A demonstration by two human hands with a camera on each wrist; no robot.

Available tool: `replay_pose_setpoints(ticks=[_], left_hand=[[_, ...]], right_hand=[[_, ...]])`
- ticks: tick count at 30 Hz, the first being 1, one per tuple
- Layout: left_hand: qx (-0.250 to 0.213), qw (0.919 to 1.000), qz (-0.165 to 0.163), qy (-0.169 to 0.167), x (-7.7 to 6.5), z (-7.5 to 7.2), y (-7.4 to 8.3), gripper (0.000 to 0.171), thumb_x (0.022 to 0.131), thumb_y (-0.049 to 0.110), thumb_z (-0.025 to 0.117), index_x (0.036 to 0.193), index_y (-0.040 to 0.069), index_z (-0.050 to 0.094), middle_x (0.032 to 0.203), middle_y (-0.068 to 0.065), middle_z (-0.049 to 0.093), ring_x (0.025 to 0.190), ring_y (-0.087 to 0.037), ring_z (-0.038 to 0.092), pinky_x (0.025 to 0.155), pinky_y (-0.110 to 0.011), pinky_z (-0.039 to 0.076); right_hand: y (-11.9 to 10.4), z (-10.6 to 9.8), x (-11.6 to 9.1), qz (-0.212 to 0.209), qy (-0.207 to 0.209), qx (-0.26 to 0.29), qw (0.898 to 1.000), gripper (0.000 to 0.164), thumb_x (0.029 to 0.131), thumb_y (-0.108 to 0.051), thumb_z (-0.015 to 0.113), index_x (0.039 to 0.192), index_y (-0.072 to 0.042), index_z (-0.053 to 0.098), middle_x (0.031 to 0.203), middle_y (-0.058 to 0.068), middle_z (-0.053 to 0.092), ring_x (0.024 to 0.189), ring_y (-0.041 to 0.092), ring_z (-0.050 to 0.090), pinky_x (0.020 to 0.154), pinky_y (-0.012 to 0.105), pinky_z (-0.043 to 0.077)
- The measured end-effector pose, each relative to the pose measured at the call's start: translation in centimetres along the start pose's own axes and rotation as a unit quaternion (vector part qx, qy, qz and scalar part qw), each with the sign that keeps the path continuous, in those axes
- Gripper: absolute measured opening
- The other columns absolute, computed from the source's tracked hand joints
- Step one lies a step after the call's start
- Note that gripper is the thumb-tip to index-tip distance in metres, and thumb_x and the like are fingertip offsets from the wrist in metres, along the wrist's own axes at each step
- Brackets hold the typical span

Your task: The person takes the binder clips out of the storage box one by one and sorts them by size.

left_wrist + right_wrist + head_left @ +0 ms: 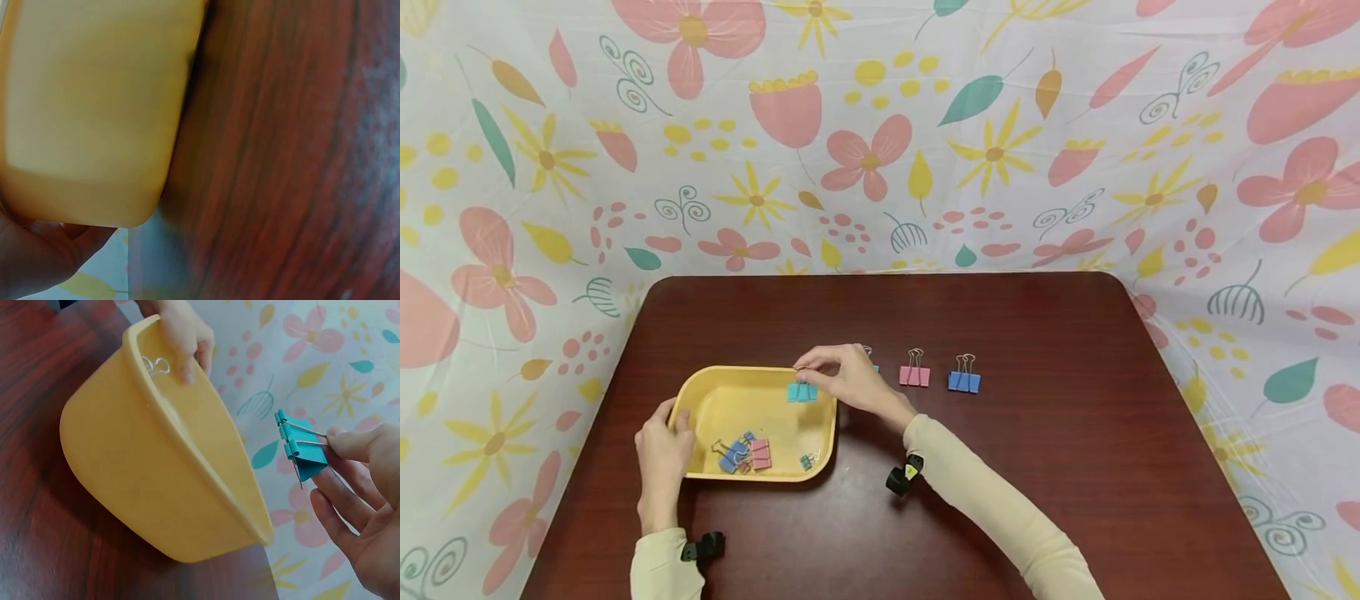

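Right fingers (pixel 359 444) are pinching the teal clip (pixel 802 392), left fingers (pixel 682 420) gripping the tray (pixel 737 408), clip row (pixel 914 377) lying toward right edge of surface (pixel 1060 467).

Head view: from above the near side, facing forward and down across the desk (pixel 1075 475) to the far cloth (pixel 865 117). Wrist views: low, close and tilted, facing the yellow tray (pixel 737 408), the left closest; all three share it.
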State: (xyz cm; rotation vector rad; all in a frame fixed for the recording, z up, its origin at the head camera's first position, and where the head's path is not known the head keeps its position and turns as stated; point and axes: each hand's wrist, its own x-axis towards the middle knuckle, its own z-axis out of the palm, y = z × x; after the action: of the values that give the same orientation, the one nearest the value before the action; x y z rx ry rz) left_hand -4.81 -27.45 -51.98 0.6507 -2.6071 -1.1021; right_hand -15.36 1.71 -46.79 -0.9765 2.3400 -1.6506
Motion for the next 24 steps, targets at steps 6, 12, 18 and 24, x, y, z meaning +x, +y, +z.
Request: replay_pose_setpoints(ticks=[6,12,18,24], left_hand=[[0.002,1.0000,0.000,-0.001,-0.1,0.0,0.0,0.035,0.103,0.013,0.053,0.132,-0.003,0.062,0.123,-0.035,0.064,0.108,-0.055,0.059,0.089,-0.062,0.047],[0.000,0.9999,-0.003,-0.011,-0.1,0.0,0.1,0.036,0.103,0.013,0.052,0.134,-0.003,0.060,0.124,-0.035,0.063,0.110,-0.055,0.058,0.090,-0.063,0.047],[-0.002,0.9998,-0.014,-0.015,-0.1,-0.2,0.2,0.037,0.104,0.014,0.052,0.136,-0.003,0.060,0.128,-0.035,0.062,0.115,-0.055,0.055,0.094,-0.065,0.045],[0.000,0.9998,-0.017,-0.012,0.0,0.0,0.2,0.036,0.103,0.014,0.052,0.135,-0.002,0.060,0.128,-0.035,0.062,0.117,-0.054,0.055,0.095,-0.064,0.045]], right_hand=[[0.3,-1.2,-0.5,0.003,0.007,-0.011,1.000,0.014,0.091,-0.020,0.077,0.103,-0.011,0.079,0.091,-0.003,0.079,0.079,0.003,0.072,0.074,0.023,0.057],[0.6,-2.0,-1.3,0.004,0.022,-0.032,0.999,0.013,0.091,-0.019,0.077,0.101,-0.010,0.080,0.089,-0.004,0.079,0.082,0.003,0.071,0.076,0.025,0.057],[1.1,-2.8,-2.1,0.007,0.028,-0.028,0.999,0.011,0.092,-0.016,0.075,0.100,-0.010,0.079,0.087,-0.005,0.079,0.084,0.004,0.072,0.079,0.026,0.057],[1.7,-3.6,-3.0,0.025,0.029,-0.023,0.999,0.009,0.093,-0.016,0.073,0.100,-0.013,0.079,0.087,-0.005,0.079,0.083,0.007,0.073,0.078,0.031,0.059]])
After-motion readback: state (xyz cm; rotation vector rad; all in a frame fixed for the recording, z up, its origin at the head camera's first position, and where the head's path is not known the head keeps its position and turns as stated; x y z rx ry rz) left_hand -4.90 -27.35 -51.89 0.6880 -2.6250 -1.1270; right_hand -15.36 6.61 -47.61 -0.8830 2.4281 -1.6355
